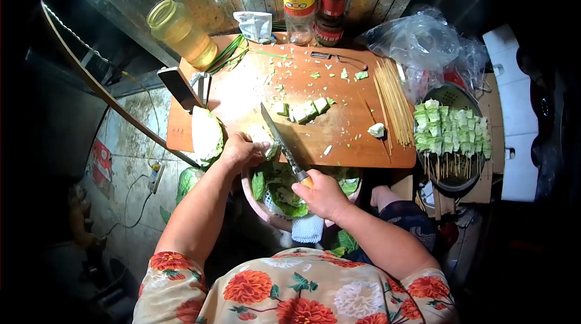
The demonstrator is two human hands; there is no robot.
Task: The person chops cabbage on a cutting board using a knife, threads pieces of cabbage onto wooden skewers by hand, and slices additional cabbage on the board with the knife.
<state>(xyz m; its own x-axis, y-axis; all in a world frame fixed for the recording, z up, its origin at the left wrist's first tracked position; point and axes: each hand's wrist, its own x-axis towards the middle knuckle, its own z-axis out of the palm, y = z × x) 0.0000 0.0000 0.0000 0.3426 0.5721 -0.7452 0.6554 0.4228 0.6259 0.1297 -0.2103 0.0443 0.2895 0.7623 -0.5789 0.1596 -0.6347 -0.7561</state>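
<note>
My right hand (327, 196) is wrapped round the wooden handle of a kitchen knife (280, 142), whose blade points up and away over the board's near edge. Just left of the blade, my left hand (239, 151) grips a chunk of cabbage (270, 151), partly hidden by the fingers. A larger cabbage wedge (207, 135) lies beside my left wrist on the wooden board (354, 142). Beyond the knife sits a row of cut cabbage pieces (308, 110). Below the hands, a basin (249, 189) contains green cabbage leaves.
Bamboo skewers (393, 103) lie on the board's right, near one cabbage piece (376, 130) and a peeler (339, 59). Skewered cabbage (451, 130) fills a colander at right. A jar of yellow liquid (184, 36), a bottle (299, 6) and a propped phone (180, 88) stand around the board.
</note>
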